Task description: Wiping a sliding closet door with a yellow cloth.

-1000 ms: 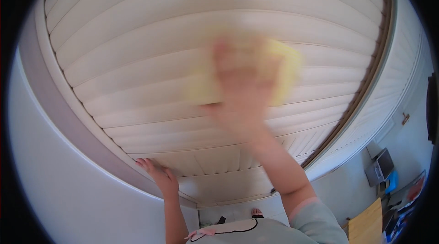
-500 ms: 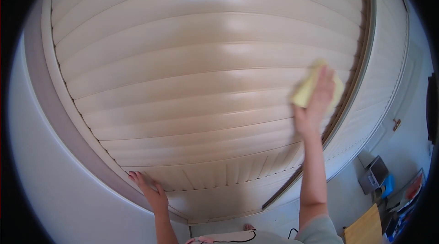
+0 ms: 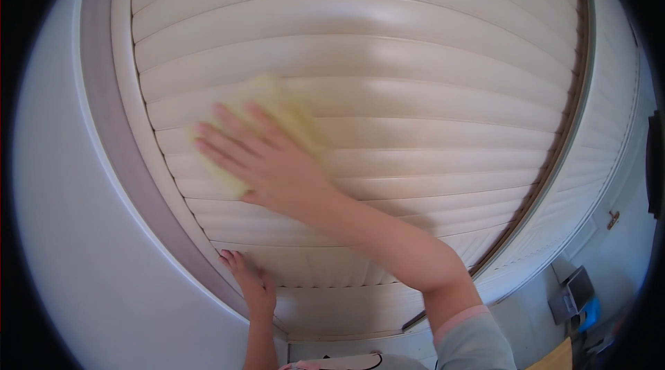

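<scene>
Near the left edge of the cream slatted door, we hold a yellow cloth flat under our right hand, its fingers slightly spread. Our left hand touches the door low on that edge, fingers close together, thumb apart; the cloth's outline is blurred.

Open passage extends over the slatted panel, from its middle to the right and at the far end. On the left, the right hand and yellow cloth obstruct the panel; the right forearm bars the near middle. The left hand occupies the near-left edge. A white surface limits the left, a brown upright strip the right.
</scene>
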A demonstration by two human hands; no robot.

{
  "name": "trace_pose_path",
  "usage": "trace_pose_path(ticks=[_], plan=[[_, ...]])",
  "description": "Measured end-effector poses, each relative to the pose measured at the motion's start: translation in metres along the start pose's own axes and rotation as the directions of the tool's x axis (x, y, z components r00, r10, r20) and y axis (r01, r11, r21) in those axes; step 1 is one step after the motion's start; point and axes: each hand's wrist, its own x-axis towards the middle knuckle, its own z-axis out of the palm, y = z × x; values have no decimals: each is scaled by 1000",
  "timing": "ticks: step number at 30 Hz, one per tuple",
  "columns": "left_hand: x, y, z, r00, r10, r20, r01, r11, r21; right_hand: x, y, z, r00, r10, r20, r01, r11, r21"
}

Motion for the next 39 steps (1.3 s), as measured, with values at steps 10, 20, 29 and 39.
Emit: trace_pose_path(ticks=[10, 20, 29, 39], plan=[[-1, -18, -12, 999, -48, 16, 47, 997, 57, -130, 54, -45, 903, 419, 97, -385, 889, -248], [-3, -41, 3, 993, 96, 71, -97, 995, 13, -248, 68, -41, 947, 320, -32, -302, 851, -430], [-6, -37, 5, 993, 119, 6, -119, 992, 36, 26, -76, 56, 996, -15, 92, 25, 994, -110], [-5, -17, -4, 995, 15, 95, -24, 995, 93, 34, -129, 119, 978, -205, 39, 209, 967, -149]])
